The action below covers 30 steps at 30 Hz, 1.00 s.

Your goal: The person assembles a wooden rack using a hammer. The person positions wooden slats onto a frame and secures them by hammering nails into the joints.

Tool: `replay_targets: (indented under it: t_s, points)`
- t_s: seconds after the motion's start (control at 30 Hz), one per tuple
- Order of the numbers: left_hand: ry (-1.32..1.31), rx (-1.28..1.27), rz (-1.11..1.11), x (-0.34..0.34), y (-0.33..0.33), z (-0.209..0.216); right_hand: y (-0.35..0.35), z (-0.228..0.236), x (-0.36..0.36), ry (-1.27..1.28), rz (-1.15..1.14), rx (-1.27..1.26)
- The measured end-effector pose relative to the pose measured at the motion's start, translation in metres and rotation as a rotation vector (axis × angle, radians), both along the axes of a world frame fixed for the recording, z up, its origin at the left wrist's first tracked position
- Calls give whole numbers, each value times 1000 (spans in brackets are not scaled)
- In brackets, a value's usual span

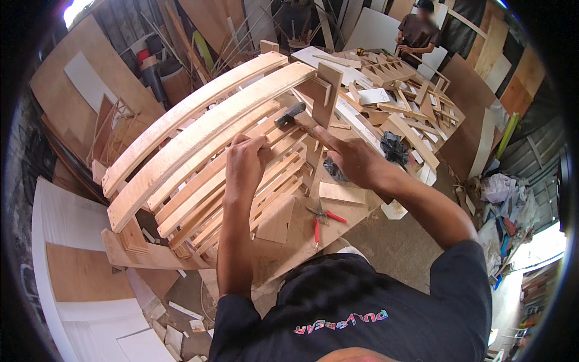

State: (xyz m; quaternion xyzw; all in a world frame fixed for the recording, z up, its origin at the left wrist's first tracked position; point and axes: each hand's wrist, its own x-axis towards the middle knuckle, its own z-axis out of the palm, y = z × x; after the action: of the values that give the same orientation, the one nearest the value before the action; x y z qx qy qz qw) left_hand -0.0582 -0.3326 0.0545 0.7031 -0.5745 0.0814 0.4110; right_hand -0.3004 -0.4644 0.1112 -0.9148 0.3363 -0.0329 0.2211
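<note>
A slatted wooden frame (181, 142) with curved outer rails and several parallel slats lies across the bench in front of me. My right hand (356, 158) grips the wooden handle of a hammer (291, 114), whose dark metal head is over the slats near the frame's right end board (326, 96). Left of the hammer head, my left hand (246, 151) is closed above the slats. Its fingertips are turned away, so whatever they pinch is hidden. Pliers (326, 219) with red handles lie on the bench close to my body, jaws spread.
A flat wood block (342, 193) rests on the workbench (283, 241). Piled wood offcuts (416, 108) cover the far right, where another person (418, 36) stands. White curved panels (54, 241) lean at left. Bags and scrap (503, 199) lie at right.
</note>
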Motion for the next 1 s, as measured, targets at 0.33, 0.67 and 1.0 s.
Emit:
replay_targets:
  t_s: [0.33,0.67,1.0]
  points:
    - [-7,-22,-17,1,2,-2,1,14,-8,-171,111,46]
    - [-30,-98,-56,4,0,-6,-2,-16,-6,-203,102,-80]
    - [-54,-22,-9,0,2,-1,0,-21,-15,-180,134,-125]
